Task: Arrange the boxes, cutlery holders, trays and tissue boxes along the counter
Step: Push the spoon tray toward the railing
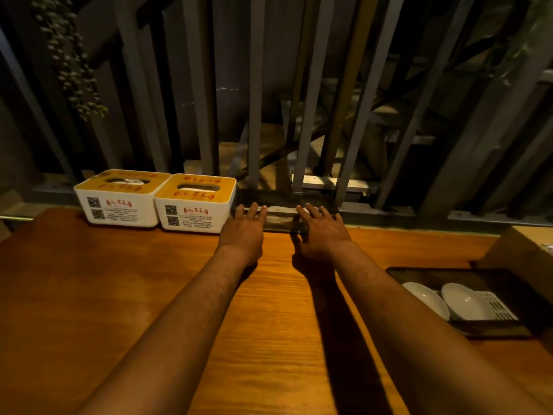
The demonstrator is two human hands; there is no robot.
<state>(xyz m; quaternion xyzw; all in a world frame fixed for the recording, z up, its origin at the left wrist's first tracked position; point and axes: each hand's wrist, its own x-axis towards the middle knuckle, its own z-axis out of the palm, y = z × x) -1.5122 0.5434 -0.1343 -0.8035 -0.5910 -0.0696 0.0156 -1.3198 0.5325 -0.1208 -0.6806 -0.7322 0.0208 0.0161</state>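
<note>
Head view looks down on a wooden counter (149,295) that runs up to a wall of grey slats (256,85). Two tissue boxes sit at the counter's far edge, side by side and touching: the left box (119,202) and the right box (194,208), each white with a tan lid, an oval slot on top and red print with two dark code squares on the front.

Just right of the right box lies one dark, low tray (279,218), hard to make out in the dim light, against the counter's far edge. Both bare hands reach to it. The left hand (244,227) rests on its left end, just beside the right box, fingers spread and extended over the rim. The right hand (321,232) rests on its right end, fingers likewise apart and flat. Neither hand is closed around anything; whether the fingertips hook the tray's far edge cannot be told.

Well to the right of the hands, near the counter's right side, sits a second dark tray (419,274) holding two white dishes (460,301) and one white slotted holder (496,307). One trailing plant (71,64) hangs at the slats' upper left.
</note>
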